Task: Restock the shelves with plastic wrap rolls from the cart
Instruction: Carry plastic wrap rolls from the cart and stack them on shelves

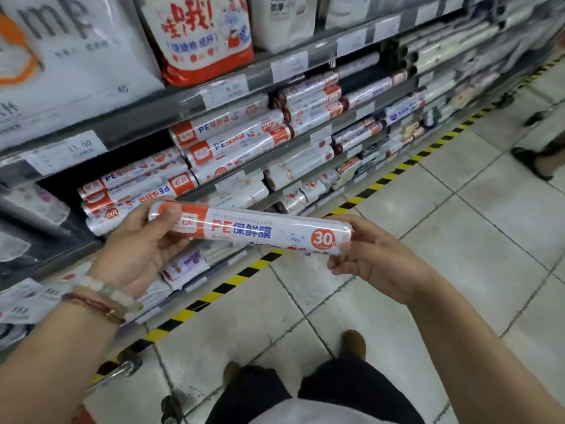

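A white and orange plastic wrap roll (250, 230) marked 30 lies level in front of me, held at both ends. My left hand (137, 249) grips its orange left end, thumb on top. My right hand (376, 255) holds the right end with curled fingers. Behind the roll, the shelves (143, 117) carry stacks of similar rolls (232, 142), some marked 100. A dark gap (61, 191) shows on the shelf left of the stacked rolls.
Large white paper-goods packs (201, 38) fill the upper shelf. A yellow-black striped line (244, 270) runs along the shelf base on the tiled floor. A metal cart part (122, 370) shows at lower left. Another person's feet (532, 163) stand at the far right.
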